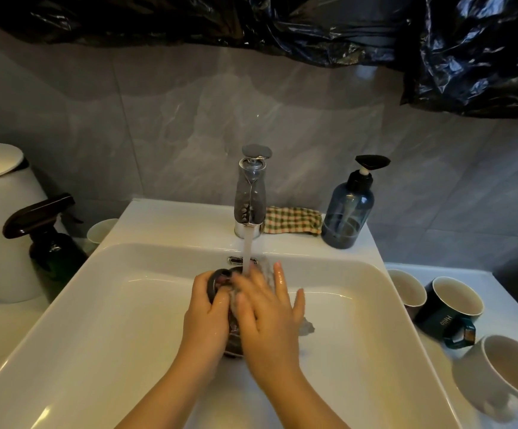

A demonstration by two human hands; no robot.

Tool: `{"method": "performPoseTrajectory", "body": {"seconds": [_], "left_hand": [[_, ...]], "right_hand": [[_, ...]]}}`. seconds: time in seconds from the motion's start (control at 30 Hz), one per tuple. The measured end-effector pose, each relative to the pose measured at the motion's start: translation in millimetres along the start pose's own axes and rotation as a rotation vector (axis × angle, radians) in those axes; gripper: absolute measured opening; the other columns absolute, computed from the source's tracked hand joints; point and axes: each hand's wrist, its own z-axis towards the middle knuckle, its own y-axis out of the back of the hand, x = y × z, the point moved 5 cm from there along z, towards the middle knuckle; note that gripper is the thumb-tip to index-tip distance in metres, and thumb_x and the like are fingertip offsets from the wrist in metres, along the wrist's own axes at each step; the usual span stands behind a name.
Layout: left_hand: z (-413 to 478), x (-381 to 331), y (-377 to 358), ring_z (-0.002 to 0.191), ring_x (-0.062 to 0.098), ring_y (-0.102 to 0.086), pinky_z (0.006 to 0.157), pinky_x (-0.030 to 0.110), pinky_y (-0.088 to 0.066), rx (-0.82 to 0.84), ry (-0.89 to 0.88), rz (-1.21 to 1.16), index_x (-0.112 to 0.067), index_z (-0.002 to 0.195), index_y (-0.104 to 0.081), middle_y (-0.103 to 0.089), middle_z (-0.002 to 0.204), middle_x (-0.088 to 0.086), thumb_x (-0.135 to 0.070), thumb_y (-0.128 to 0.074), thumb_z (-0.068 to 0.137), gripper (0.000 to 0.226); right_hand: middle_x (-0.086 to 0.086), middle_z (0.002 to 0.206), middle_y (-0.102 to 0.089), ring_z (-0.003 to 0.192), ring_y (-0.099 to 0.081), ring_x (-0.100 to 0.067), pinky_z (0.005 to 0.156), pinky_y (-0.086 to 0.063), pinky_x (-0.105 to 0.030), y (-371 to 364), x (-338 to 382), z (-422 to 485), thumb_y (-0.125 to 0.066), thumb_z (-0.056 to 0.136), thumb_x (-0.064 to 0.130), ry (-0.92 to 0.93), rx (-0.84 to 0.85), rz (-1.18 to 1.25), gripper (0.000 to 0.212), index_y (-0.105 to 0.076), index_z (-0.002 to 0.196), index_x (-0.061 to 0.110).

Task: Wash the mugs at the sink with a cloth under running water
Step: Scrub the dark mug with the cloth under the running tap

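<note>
Over the white sink basin, my left hand grips a dark mug held under the running water from the chrome tap. My right hand lies on the mug's right side with fingers spread and straight, blurred by motion; the mug's body is mostly hidden between both hands. Whether a cloth lies under my right hand I cannot tell. A checked cloth lies on the ledge behind the tap.
A blue pump bottle stands right of the tap. On the right counter sit a white mug, a dark "Hello" mug and a larger white mug. At left stand a dark spray bottle, a white cup and a white bin.
</note>
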Motion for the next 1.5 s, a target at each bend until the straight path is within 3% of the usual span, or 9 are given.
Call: {"method": "performPoseTrajectory", "body": {"seconds": [0.2,0.33,0.5,0.67,0.73,0.87,1.03,1.3,1.5], "left_hand": [[0,1,3,0.078,0.016,-0.059,0.054,0.024,-0.049,-0.139,0.061,-0.208,-0.029,0.100,-0.049,-0.058,0.094,0.002,-0.015,-0.039,0.099,0.017],[2,1,6,0.080,0.021,-0.063,0.057,0.028,-0.052,-0.139,0.066,-0.253,-0.031,0.100,-0.049,-0.060,0.097,0.006,-0.015,-0.040,0.099,0.018],[-3,0,0,0.077,0.012,-0.058,0.052,0.021,-0.045,-0.120,0.049,-0.206,-0.026,0.106,-0.047,-0.057,0.091,-0.002,-0.014,-0.038,0.099,0.016],[-2,-1,8,0.075,0.005,-0.054,0.057,0.019,-0.041,-0.167,-0.041,-0.040,-0.026,0.109,-0.041,-0.053,0.086,-0.011,-0.015,-0.039,0.099,0.015],[-1,1,8,0.076,0.009,-0.057,0.052,0.018,-0.045,-0.127,0.000,-0.084,-0.026,0.107,-0.046,-0.056,0.089,-0.006,-0.014,-0.040,0.099,0.016],[2,3,-1,0.090,0.025,-0.063,0.067,0.033,-0.052,0.025,0.153,-0.236,-0.030,0.107,-0.053,-0.062,0.103,0.008,-0.021,-0.045,0.097,0.016],[4,4,-1,0.092,0.024,-0.066,0.063,0.032,-0.053,0.113,0.275,-0.399,-0.038,0.125,-0.044,-0.063,0.108,0.004,-0.020,-0.049,0.096,0.034],[-2,7,-2,0.096,0.030,-0.067,0.065,0.038,-0.055,0.252,0.338,-0.394,-0.029,0.118,-0.060,-0.069,0.110,0.009,-0.048,-0.066,0.061,0.061],[-4,8,-7,0.092,0.031,-0.068,0.062,0.037,-0.055,0.238,0.328,-0.411,-0.029,0.116,-0.058,-0.070,0.105,0.009,-0.050,-0.065,0.054,0.066]], "right_hand": [[0.020,0.133,-0.036,0.125,-0.038,0.000,0.105,-0.039,-0.024,9,-17,9,-0.047,0.097,0.014,-0.304,-0.148,0.781,0.038,-0.037,0.124,0.037],[0.022,0.122,-0.045,0.115,-0.045,0.008,0.087,-0.035,-0.001,14,-14,8,-0.062,0.087,0.016,-0.133,-0.209,0.526,0.028,-0.052,0.093,0.041],[0.011,0.135,-0.048,0.119,-0.049,-0.011,0.102,-0.044,-0.032,-7,-28,11,-0.032,0.098,0.047,-0.488,0.020,0.745,0.036,-0.046,0.131,0.043],[0.016,0.149,-0.029,0.134,-0.031,-0.007,0.110,-0.034,-0.040,-14,-4,2,-0.034,0.095,0.044,-0.215,-0.056,0.447,0.035,-0.041,0.128,0.054],[0.005,0.138,-0.047,0.123,-0.048,-0.018,0.099,-0.045,-0.045,-13,-13,7,-0.032,0.087,0.061,-0.475,-0.070,0.732,0.036,-0.045,0.120,0.057],[-0.016,0.085,-0.072,0.088,-0.062,-0.032,0.067,-0.051,-0.039,-14,-22,2,-0.030,0.091,0.063,-0.906,0.097,1.410,0.063,-0.067,0.100,0.012],[-0.003,0.108,-0.069,0.095,-0.063,-0.021,0.071,-0.052,-0.031,-9,-23,7,-0.036,0.092,0.059,-0.710,-0.039,1.217,0.048,-0.060,0.119,0.027],[0.038,0.141,-0.010,0.139,-0.019,-0.003,0.111,-0.030,-0.029,0,-2,-1,-0.027,0.079,0.062,-0.194,-0.125,0.654,0.033,-0.025,0.109,0.075],[-0.005,0.090,-0.074,0.087,-0.067,-0.025,0.071,-0.056,-0.037,-12,-14,7,-0.039,0.090,0.059,-0.646,0.162,1.260,0.042,-0.066,0.104,0.030]]}}
